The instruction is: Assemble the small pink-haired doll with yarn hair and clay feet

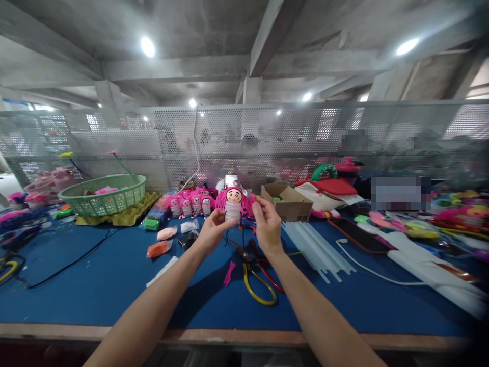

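A small doll (234,198) with bright pink yarn hair, a round painted head, a pale wrapped body and thin dark legs is held upright above the table. My left hand (212,232) is closed on its body from the left side. On the other side, the fingers of my right hand (268,227) pinch the doll's pink hair. Below the hands lie scissors (263,298) with yellow loops, partly overlapping a red-handled tool (269,275). A little bundle of pink yarn (229,273) rests left of the scissors. Similar pink-haired dolls (191,204) stand in a row behind my left hand.
A green plastic basket (103,196) stands at the left. Behind my right hand is a cardboard box (292,204), with translucent strips (317,247) before it. A phone (359,235) and white cable (376,275) lie right. A perforated metal screen (237,132) closes the back.
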Demonstrator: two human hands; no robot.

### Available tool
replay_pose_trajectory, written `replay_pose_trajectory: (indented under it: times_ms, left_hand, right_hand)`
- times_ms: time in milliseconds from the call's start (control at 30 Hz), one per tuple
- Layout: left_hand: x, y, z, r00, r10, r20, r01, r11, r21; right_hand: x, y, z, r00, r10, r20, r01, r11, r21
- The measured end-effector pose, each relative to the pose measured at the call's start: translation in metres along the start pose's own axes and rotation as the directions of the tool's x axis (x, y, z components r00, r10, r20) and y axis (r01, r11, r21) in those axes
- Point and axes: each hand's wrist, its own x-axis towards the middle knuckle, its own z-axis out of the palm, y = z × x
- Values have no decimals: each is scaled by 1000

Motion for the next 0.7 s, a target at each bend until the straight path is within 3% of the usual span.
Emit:
replay_pose_trajectory:
  times_ms: [167,233,367,567,700]
  left_hand:
    - [0,0,0,1000,-6,6,6,1000,-12]
    - [-1,0,1,1000,-16,25,17,1000,-13]
    - [-3,1,2,999,-25,46,25,1000,9]
    - [1,-4,-2,998,50,-37,-48,998,50]
    - [2,-6,-3,997,50,-64,-47,998,38]
  right_hand:
    - [4,6,2,971,235,37,-232,903,362]
    - [6,7,3,960,268,85,-278,867,414]
    - [6,7,4,958,260,122,-287,889,357]
    - [2,6,5,990,138,-20,-130,967,218]
    - [0,9,5,991,128,49,-135,974,181]
